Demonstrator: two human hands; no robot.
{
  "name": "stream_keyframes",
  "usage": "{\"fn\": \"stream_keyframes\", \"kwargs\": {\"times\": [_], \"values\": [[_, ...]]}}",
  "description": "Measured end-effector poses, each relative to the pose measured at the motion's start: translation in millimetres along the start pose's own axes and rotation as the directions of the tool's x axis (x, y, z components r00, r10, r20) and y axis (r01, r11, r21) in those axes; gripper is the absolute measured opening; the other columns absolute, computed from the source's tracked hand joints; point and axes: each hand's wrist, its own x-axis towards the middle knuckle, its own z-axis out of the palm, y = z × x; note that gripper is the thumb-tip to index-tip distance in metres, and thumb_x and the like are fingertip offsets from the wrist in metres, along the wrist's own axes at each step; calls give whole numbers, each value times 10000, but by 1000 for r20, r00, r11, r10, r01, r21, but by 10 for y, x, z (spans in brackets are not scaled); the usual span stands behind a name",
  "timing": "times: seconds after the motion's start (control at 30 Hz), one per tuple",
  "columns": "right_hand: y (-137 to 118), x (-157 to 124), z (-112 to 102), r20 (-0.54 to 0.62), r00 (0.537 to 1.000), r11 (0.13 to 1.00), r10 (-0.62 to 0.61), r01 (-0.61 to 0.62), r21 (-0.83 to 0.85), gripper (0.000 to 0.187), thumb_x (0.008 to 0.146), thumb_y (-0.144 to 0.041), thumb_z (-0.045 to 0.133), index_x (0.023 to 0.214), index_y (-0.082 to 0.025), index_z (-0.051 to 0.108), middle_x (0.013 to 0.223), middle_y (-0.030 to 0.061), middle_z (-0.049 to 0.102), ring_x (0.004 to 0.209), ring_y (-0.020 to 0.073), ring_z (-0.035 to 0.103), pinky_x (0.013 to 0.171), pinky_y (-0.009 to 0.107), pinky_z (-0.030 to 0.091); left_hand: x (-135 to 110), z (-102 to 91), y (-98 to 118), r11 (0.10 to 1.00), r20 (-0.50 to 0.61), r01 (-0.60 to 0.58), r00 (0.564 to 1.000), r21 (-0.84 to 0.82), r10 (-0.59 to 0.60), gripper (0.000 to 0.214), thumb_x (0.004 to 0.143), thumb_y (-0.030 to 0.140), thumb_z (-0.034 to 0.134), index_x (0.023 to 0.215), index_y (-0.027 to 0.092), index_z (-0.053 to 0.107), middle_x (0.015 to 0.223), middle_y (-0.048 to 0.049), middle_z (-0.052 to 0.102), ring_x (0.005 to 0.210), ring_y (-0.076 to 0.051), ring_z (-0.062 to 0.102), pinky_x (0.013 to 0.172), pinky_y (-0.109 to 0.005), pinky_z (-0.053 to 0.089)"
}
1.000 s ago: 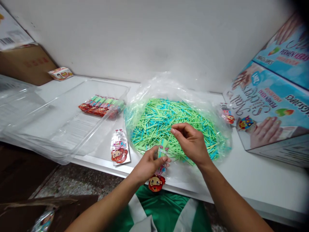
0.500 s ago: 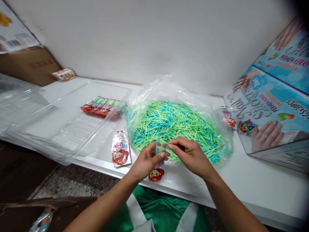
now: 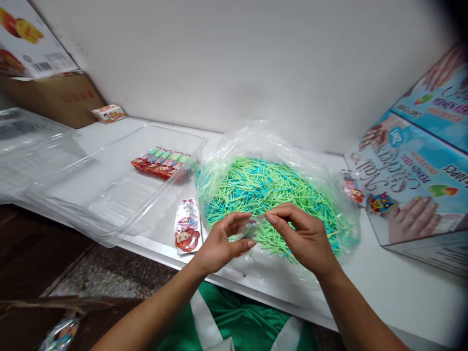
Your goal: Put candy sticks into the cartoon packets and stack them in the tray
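Observation:
My left hand (image 3: pixel 223 243) and my right hand (image 3: pixel 303 236) meet over the near edge of a clear plastic bag (image 3: pixel 256 141) heaped with green and blue sticks (image 3: pixel 270 190). Both pinch a small clear packet (image 3: pixel 250 228) with sticks inside; my left hand curls round it from below and my right thumb and fingers press its right end. An empty printed packet with a cartoon face (image 3: pixel 187 225) lies flat on the white table (image 3: pixel 383 282) just left of my left hand.
A clear plastic tray (image 3: pixel 91 195) on the left holds a row of filled packets (image 3: pixel 163 165). Stacked printed cartons (image 3: pixel 413 170) stand at the right. A brown cardboard box (image 3: pixel 58 97) and a small box (image 3: pixel 108 113) sit far left by the wall.
My right hand came down from above the stick pile to the packet in my left hand. The packet has turned from upright to lying sideways between both hands.

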Motion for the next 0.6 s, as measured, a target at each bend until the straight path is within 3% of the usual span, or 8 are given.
{"fn": "stream_keyframes", "kwargs": {"times": [0.17, 0.23, 0.3, 0.37, 0.47, 0.53, 0.57, 0.6], "values": [[-105, 98, 7, 28, 1000, 1000, 2, -2, 17, 89, 857, -247, 576, 835, -230, 660, 788, 13, 641, 731, 149, 588, 668, 280, 453, 5, -5, -14, 997, -31, -45, 999, -62, 43, 209, 717, 290, 714, 857, 160, 629, 866, -34, 616, 803, -160, 596, 754, -305, 489], [-145, 144, 14, 42, 999, 1000, -13, 12, 24, 92, 859, -248, 573, 876, -241, 664, 812, 12, 647, 750, 150, 594, 674, 277, 457, -2, -60, 110, 996, -56, -81, 995, -32, 79, 171, 732, 288, 697, 809, 151, 631, 840, -30, 615, 769, -149, 594, 734, -297, 497], [-142, 172, 19, 51, 999, 1000, -13, 11, 28, 109, 862, -255, 568, 913, -248, 664, 852, 17, 657, 777, 155, 602, 696, 280, 467, 3, -210, 373, 989, -137, -130, 981, 66, 138, 172, 730, 286, 693, 828, 154, 641, 824, -29, 625, 748, -150, 601, 714, -297, 508], [-83, 178, 17, 36, 999, 999, 20, -21, 31, 116, 863, -273, 565, 921, -249, 663, 875, 21, 666, 787, 159, 609, 706, 283, 477, 45, -489, 749, 947, -262, -221, 924, 232, 279, 206, 712, 276, 703, 871, 161, 640, 781, -19, 630, 707, -146, 604, 682, -290, 513], [78, 161, 12, 20, 993, 993, 120, -121, 17, 136, 860, -321, 567, 924, -247, 661, 861, 25, 679, 754, 158, 614, 679, 276, 489, 229, -1135, 1318, 803, -388, -342, 739, 488, 550, 341, 679, 212, 716, 989, 176, 578, 736, 31, 605, 664, -114, 591, 663, -262, 488], [182, 148, 18, 27, 982, 982, 187, -187, -12, 164, 857, -353, 566, 937, -244, 657, 854, 28, 686, 737, 158, 617, 656, 269, 493, 439, -1652, 1545, 739, -407, -237, 710, 630, 575, 249, 789, 163, 588, 1028, 107, 541, 737, 38, 571, 676, -67, 581, 712, -267, 433], [221, 144, 24, 36, 977, 977, 212, -211, -27, 176, 856, -366, 563, 943, -243, 654, 854, 29, 688, 740, 159, 620, 648, 264, 495, 564, -1913, 1592, 730, -435, -133, 726, 670, 532, 246, 797, 160, 575, 1029, 89, 533, 728, 37, 565, 658, -65, 578, 702, -273, 435], [250, 142, 32, 50, 972, 973, 229, -227, -41, 186, 857, -376, 559, 948, -243, 652, 856, 28, 690, 749, 160, 625, 646, 258, 496, 695, -2163, 1596, 723, -504, -24, 700, 691, 506, 274, 741, 178, 641, 987, 105, 546, 707, 35, 572, 609, -77, 565, 656, -257, 459]]}}
